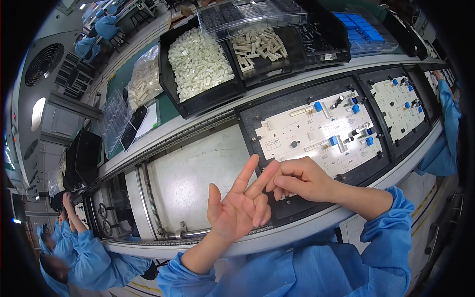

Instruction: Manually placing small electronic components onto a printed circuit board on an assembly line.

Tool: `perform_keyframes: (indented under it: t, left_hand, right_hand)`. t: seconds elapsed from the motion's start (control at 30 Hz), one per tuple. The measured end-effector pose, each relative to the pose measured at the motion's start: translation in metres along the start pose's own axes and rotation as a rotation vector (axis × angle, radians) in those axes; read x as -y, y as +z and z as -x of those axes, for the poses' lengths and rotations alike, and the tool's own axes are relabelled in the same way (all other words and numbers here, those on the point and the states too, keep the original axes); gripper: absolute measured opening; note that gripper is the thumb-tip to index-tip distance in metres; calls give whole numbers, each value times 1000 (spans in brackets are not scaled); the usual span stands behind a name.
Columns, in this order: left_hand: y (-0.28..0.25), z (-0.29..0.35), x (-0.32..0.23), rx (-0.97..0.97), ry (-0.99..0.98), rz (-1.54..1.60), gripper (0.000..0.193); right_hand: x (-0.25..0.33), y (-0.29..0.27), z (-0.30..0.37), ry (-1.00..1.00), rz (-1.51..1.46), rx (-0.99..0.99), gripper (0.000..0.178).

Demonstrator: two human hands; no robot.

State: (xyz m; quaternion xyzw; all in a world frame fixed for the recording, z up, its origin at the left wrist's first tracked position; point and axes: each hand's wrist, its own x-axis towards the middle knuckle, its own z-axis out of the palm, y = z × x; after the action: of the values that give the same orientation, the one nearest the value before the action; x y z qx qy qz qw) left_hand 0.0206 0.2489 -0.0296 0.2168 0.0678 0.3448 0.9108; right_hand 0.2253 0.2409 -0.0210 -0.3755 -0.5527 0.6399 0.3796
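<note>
I am watching a white circuit board (319, 129) lying flat in its black carrier (248, 123), printed side up, with blue blocks (317, 106), black cylinders (355, 132) and pale connectors (299, 112) standing on its face, its near left corner being covered, so I am possibly missing parts there.

My left hand (238, 210): palm up, thumb spread, two fingers extended, two curled. My right hand (308, 180): beside those extended fingertips, fingers bent inward. My forearms (362, 201): two, partly bare.
</note>
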Motion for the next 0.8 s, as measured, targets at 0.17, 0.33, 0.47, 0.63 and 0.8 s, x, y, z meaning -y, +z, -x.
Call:
perform_keyframes:
  t: [0.17,0.33,0.47,0.63,0.8]
  left_hand:
    - [0,0,0,-9,4,3,83]
    - [-2,-1,0,24,20,8,85]
    - [-1,-1,1,16,37,2,85]
    - [-5,3,-3,-82,187,-257,68]
    - [-5,3,-3,-344,258,-1069,33]
  right_hand:
    - [1,1,0,7,-3,-6,19]
    - [-1,0,0,52,-74,13,20]
    - [-3,-3,-3,89,-119,42,23]
    - [-7,-6,-6,221,-397,74,26]
    - [-8,-7,-7,248,-511,64,27]
